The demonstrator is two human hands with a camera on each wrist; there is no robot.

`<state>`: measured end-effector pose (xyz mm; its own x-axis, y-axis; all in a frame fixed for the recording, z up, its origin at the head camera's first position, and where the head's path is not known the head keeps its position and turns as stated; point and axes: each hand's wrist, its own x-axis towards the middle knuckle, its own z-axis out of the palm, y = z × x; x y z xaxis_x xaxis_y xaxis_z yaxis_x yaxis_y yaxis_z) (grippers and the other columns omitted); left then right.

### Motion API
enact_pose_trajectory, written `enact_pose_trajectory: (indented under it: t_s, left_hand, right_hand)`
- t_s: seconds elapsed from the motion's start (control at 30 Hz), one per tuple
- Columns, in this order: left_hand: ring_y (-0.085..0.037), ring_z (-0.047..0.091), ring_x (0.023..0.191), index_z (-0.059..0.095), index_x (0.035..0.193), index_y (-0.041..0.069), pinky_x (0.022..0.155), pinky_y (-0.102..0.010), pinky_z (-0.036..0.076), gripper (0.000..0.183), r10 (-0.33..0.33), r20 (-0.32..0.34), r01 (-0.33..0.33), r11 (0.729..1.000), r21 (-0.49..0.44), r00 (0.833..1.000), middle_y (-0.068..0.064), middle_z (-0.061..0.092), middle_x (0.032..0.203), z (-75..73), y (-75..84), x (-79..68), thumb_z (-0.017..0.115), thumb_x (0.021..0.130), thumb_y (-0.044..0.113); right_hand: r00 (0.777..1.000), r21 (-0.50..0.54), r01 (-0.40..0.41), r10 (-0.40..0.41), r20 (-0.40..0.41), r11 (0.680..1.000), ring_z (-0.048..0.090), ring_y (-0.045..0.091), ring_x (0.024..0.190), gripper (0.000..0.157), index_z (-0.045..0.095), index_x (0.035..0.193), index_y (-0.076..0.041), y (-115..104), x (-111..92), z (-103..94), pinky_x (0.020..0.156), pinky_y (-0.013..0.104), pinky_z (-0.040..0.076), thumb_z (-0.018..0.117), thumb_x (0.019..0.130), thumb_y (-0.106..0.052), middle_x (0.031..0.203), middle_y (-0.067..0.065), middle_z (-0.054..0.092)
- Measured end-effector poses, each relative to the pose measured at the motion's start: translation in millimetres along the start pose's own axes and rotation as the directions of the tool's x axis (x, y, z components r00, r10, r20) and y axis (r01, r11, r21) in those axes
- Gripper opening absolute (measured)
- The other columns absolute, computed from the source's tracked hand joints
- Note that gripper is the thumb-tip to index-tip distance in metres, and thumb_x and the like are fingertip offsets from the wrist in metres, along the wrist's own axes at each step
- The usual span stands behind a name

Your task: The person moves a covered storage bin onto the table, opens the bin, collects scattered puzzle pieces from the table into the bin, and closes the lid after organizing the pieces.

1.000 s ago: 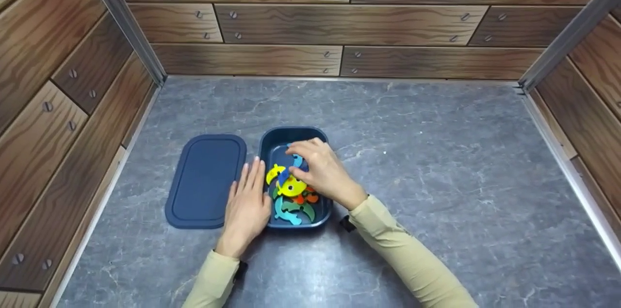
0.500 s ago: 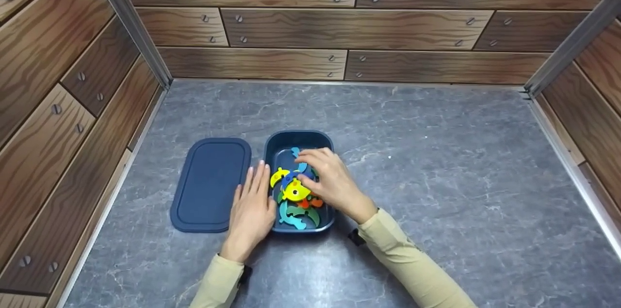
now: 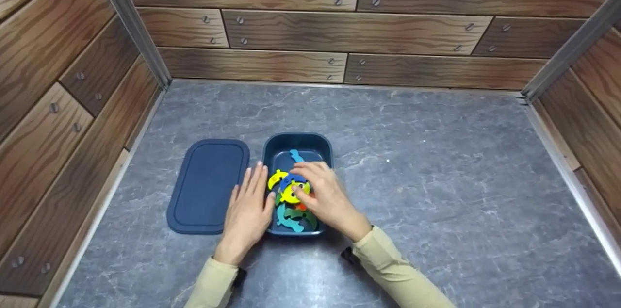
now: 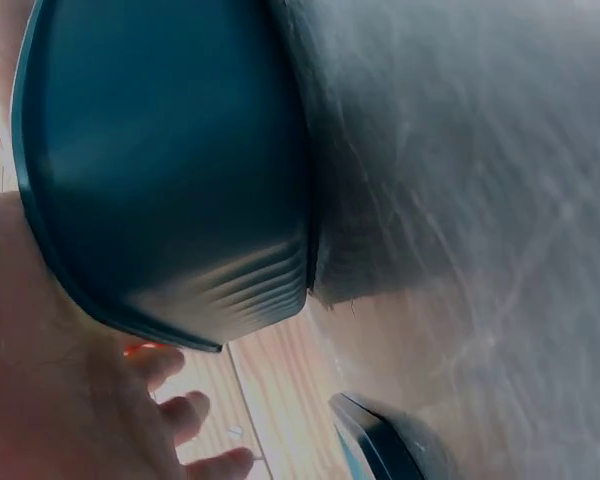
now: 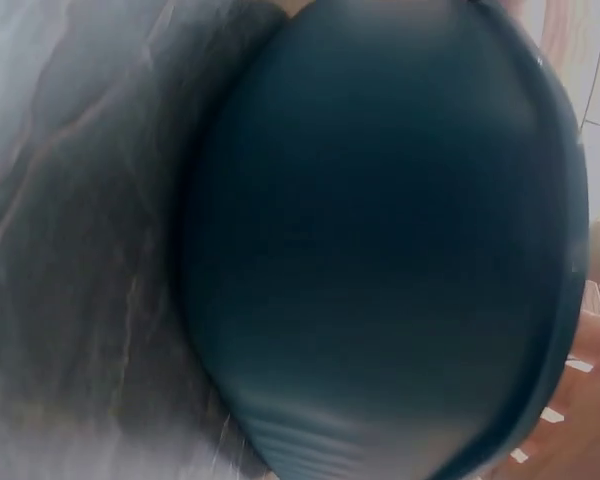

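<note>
My left hand [image 3: 246,216], fingers straight, lies along the left side of a dark blue box [image 3: 297,140]. The right hand [image 3: 330,201] reaches over the box with bent fingers, its thumb over a yellow piece [image 3: 289,195]. Thumb and fingertips stand apart, and I see nothing clearly pinched. A blue piece [image 3: 291,179] lies against the yellow one. Around them lie another yellow piece [image 3: 276,178], a turquoise piece [image 3: 288,223], a green piece [image 3: 293,213] and a light blue piece [image 3: 296,155]. Both wrist views show mainly the box's outer wall [image 4: 170,170]; the pieces are hidden there.
To the left of the box, a dark blue lid [image 3: 208,186] lies flat on the grey marbled table [image 3: 436,191]. Wood-patterned panels [image 3: 286,31] enclose the table at the back and both sides.
The right hand has moved down the box, toward me, from the blue piece to the yellow one. The blue piece, tilted near the thumb earlier, now lies flatter. The left hand keeps its place.
</note>
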<state>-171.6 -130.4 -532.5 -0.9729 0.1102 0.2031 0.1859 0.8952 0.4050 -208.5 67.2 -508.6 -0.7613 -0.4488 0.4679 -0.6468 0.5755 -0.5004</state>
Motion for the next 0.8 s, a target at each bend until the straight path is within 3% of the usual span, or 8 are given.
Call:
enact_pose_trajectory:
  t_s: [0.3, 0.6, 0.8]
  left_hand:
    - [-0.024, 0.012, 0.141, 0.026, 0.149, 0.016, 0.107, -0.058, 0.018, 0.060, -0.005, -0.036, 0.004, 0.999, -0.035, 0.999, 0.003, 0.016, 0.155, -11.7, -2.8, 8.1, 0.042, 0.097, 0.042]
    - [-0.025, 0.009, 0.141, 0.025, 0.150, 0.013, 0.107, -0.060, 0.016, 0.059, -0.051, 0.024, 0.052, 0.998, -0.047, 0.998, 0.001, 0.013, 0.156, -13.6, -13.3, -1.7, 0.037, 0.099, 0.040]
    - [-0.027, 0.011, 0.141, 0.023, 0.150, 0.013, 0.107, -0.061, 0.015, 0.058, -0.046, -0.021, 0.045, 0.997, -0.069, 0.999, 0.000, 0.014, 0.155, -17.3, -19.7, -1.3, 0.037, 0.100, 0.038]
  right_hand:
    - [1.000, -0.002, -0.006, 0.006, 0.022, 1.000, 0.042, 0.015, 0.120, 0.037, 0.059, 0.126, -0.016, -9, 1, 0.8, 0.097, 0.039, 0.038, 0.060, 0.090, -0.027, 0.132, -0.001, 0.052]
    - [1.000, 0.029, 0.023, -0.023, 0.010, 0.999, 0.043, 0.014, 0.119, 0.038, 0.059, 0.125, -0.013, -26, -9, 12.9, 0.100, 0.033, 0.038, 0.059, 0.091, -0.029, 0.133, -0.001, 0.050]
    - [0.999, 0.070, 0.015, -0.019, 0.046, 0.997, 0.037, 0.013, 0.126, 0.039, 0.055, 0.129, -0.015, -37, -8, 13.9, 0.104, 0.032, 0.034, 0.053, 0.095, -0.032, 0.137, -0.003, 0.045]
